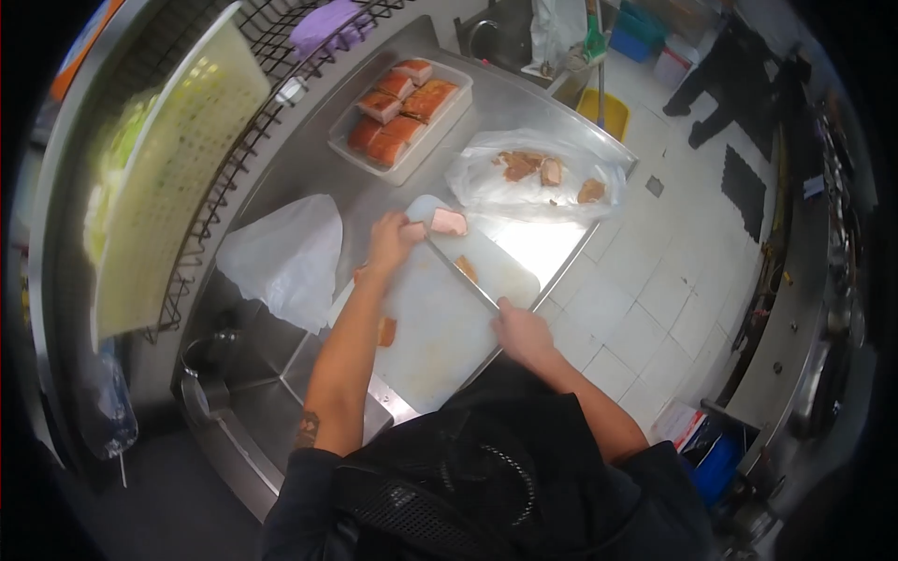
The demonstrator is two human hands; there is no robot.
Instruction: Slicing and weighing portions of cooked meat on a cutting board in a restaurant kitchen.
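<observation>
On the steel counter lies a white cutting board (428, 315). My left hand (388, 242) grips a small piece of pale pink meat (414, 232) at the board's far end. The handle of a long knife (459, 270) is in my right hand (520, 329); its blade reaches across the board to the meat at my left fingers. A larger cut block of meat (449, 221) lies just right of that piece. One browned piece (466, 268) sits beside the blade, and another browned piece (386, 332) is near my left forearm, which hides part of the board.
A plastic tub (459, 116) of browned meat blocks stands at the back. Beside it, a clear plastic bag (484, 186) bears meat scraps. White plastic sheeting (295, 259) lies left, by a steel sink (263, 393). A wire rack holds a perforated basket (175, 175). Another person (736, 84) stands far right.
</observation>
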